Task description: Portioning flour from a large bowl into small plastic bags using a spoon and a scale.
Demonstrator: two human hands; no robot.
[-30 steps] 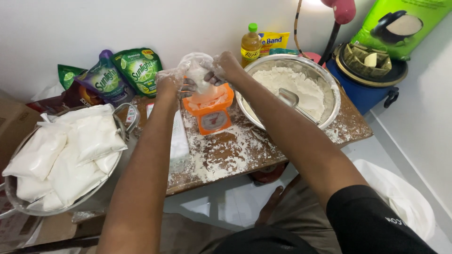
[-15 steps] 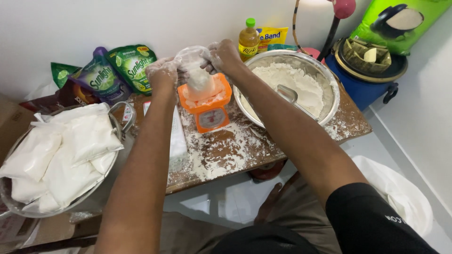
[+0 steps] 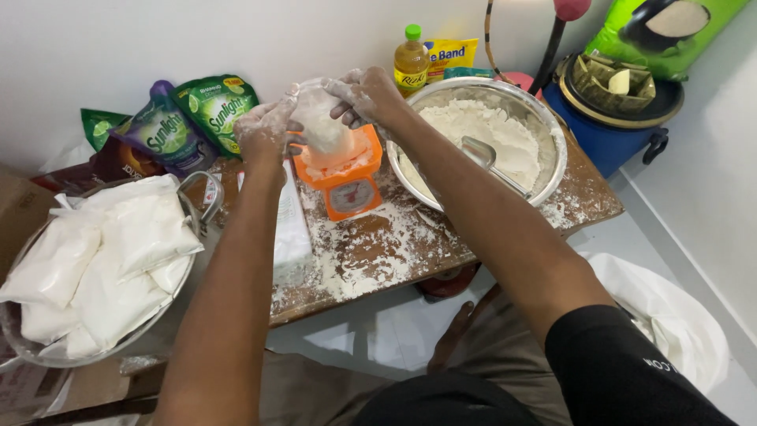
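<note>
Bagging flour over an orange kitchen scale

Both floured hands, left hand (image 3: 264, 130) and right hand (image 3: 367, 96), close their fingers around a clear flour-filled bag (image 3: 319, 118) held on the orange scale (image 3: 347, 177). Many filled bags (image 3: 95, 252) already lie in the metal bowl (image 3: 24, 351) at left; the big steel bowl (image 3: 552, 158) holds plenty of flour (image 3: 481, 130) and a scoop (image 3: 481, 154).

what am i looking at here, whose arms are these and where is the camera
The camera sits on a person's head and looks down, so the two bare arms are the wearer's own. The left hand and right hand, both dusted with flour, hold a small clear bag of flour above an orange kitchen scale. The scale stands on a floury wooden table beside a big metal bowl of flour with a scoop in it. At the left, another metal bowl holds filled bags.
</note>
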